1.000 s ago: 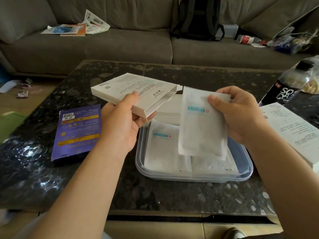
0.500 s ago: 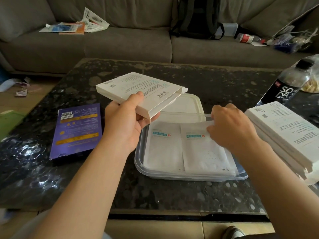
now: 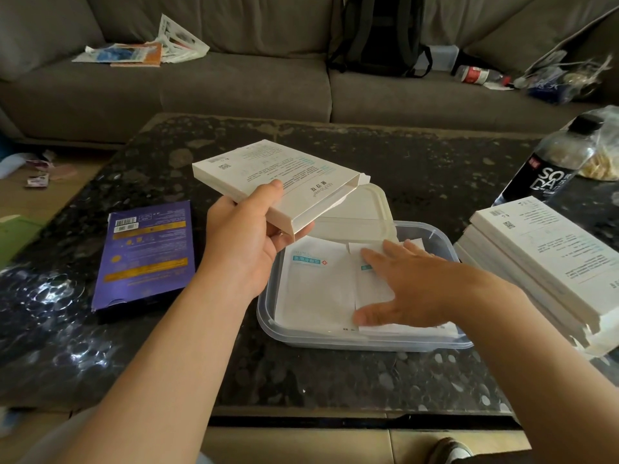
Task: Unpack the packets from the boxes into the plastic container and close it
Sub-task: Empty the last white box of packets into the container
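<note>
Inside plastic container (image 3: 445, 242): white packets (image 3: 315, 286), right hand (image 3: 408, 289) flat, grip spread; left hand (image 3: 244, 239) grip pinching box (image 3: 278, 182).

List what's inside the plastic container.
White packets lie flat in the container, side by side. The right hand rests flat on the right one, covering most of it. How many lie underneath is hidden.
</note>
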Demonstrator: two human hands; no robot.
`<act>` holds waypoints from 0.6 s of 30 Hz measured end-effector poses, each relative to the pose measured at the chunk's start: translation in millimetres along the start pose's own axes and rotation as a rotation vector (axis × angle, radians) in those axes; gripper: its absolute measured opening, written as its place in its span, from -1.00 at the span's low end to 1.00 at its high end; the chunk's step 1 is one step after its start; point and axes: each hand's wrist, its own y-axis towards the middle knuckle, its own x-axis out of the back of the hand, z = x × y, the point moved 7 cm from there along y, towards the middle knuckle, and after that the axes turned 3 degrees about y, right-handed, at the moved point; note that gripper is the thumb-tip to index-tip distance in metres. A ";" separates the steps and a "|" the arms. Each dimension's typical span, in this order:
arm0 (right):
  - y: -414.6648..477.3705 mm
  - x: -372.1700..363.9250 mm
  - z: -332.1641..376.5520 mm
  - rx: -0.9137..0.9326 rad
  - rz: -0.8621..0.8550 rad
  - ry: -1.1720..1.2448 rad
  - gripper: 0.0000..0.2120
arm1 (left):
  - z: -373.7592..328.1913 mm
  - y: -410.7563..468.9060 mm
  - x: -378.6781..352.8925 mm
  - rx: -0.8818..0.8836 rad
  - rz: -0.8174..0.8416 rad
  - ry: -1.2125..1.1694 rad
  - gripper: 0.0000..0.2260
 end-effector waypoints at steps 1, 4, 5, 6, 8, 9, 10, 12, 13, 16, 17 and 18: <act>0.5 -2.4 -0.7 -0.010 0.012 -0.009 -0.02 | 0.4 0.1 -0.2 0.003 0.000 -0.001 -0.65; 1.7 -8.5 -2.2 -0.033 0.035 -0.029 0.00 | 1.2 -0.1 -0.8 0.008 0.000 0.001 -0.65; 2.0 -9.4 -2.8 -0.042 0.036 -0.035 0.01 | 1.2 -0.2 -0.6 0.007 -0.001 0.004 -0.65; 2.6 -9.8 -3.3 -0.048 0.035 -0.039 0.01 | 1.1 -0.4 -0.3 0.006 -0.001 0.004 -0.66; 3.1 -10.6 -5.3 -0.065 0.032 -0.052 0.04 | 1.0 -0.1 0.5 0.004 -0.001 0.005 -0.66; 3.3 -11.3 -6.6 -0.074 0.033 -0.063 0.05 | 0.8 0.2 0.9 0.005 -0.001 0.006 -0.66; 3.3 -12.1 -7.7 -0.083 0.035 -0.070 0.06 | 0.6 0.4 1.1 0.005 -0.002 0.006 -0.66; 3.6 -13.1 -8.7 -0.089 0.038 -0.073 0.07 | 0.0 1.4 1.8 0.005 -0.004 -0.002 -0.65; 4.0 -13.3 -8.9 -0.087 0.036 -0.074 0.07 | -0.2 1.7 2.0 0.006 -0.004 -0.005 -0.65; 4.2 -14.0 -9.3 -0.087 0.045 -0.054 0.07 | -0.7 1.6 1.8 0.010 0.001 -0.005 -0.66; 3.7 -14.0 -10.3 -0.089 0.048 -0.047 0.06 | -0.7 1.7 1.9 0.011 0.002 -0.007 -0.66; 3.4 -13.5 -11.5 -0.094 0.049 -0.044 0.06 | -1.0 1.7 2.1 0.012 0.002 -0.010 -0.66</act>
